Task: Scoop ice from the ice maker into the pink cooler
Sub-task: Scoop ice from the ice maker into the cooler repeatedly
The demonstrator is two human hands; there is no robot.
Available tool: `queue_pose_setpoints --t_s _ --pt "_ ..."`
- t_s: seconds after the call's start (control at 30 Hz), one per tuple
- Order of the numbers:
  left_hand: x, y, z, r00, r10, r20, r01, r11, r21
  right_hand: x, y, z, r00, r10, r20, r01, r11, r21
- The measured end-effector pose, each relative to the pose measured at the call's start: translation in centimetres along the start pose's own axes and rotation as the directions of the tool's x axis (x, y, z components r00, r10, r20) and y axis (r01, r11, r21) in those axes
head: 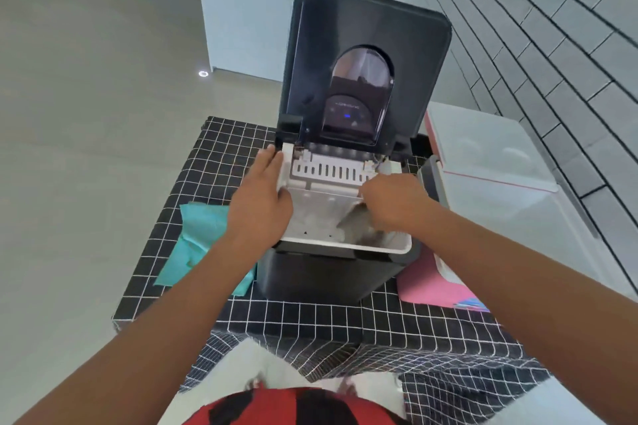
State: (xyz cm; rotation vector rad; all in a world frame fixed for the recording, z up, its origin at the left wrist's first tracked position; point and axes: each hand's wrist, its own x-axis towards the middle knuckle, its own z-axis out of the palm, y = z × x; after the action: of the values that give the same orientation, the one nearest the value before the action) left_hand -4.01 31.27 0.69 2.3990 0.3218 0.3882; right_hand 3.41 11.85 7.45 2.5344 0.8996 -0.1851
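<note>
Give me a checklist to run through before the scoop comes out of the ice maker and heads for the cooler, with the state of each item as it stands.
1. Ice maker lid up and out of the way: ok, it stands open behind the basket.
2. Left hand steadying the ice maker: ok, it rests on the left rim of the white ice basket.
3. Right hand gripping the scoop: ok, fingers curled over it inside the basket.
4. Scoop loaded with ice: cannot tell, blurred.
5. Pink cooler open to receive ice: cannot tell, its white lid seems raised, but the opening is hidden.
</note>
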Motion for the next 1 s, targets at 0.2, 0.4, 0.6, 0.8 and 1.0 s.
queue_pose_setpoints --t_s 0.2,0.4,0.6,0.8,1.0 --pt "0.0 -0.2 0.2 0.999 0.028 -0.020 -0.029 0.999 -0.043 1.0 -1.9 2.9 0.993 0.116 0.010 -0.114 0.945 0.308" --pt "0.1 -0.5 0.5 0.998 0.041 -0.043 -0.044 0.998 -0.053 1.9 -3.8 4.3 0.984 0.155 0.093 -0.180 0.826 0.534" --pt "0.1 -0.5 0.4 0.999 0.018 -0.030 -0.020 0.997 -0.071 1.9 -3.5 4.3 0.976 0.185 0.113 -0.216 0.804 0.555" --pt "0.1 -0.4 0.4 0.999 0.028 -0.034 -0.030 0.997 -0.065 0.7 -2.7 3.8 0.978 0.210 -0.001 -0.176 0.820 0.545" --pt "0.0 -0.6 0.6 0.999 0.014 -0.051 -0.018 0.996 -0.086 -1.6 -1.8 3.3 0.964 0.256 -0.076 -0.158 0.777 0.610"
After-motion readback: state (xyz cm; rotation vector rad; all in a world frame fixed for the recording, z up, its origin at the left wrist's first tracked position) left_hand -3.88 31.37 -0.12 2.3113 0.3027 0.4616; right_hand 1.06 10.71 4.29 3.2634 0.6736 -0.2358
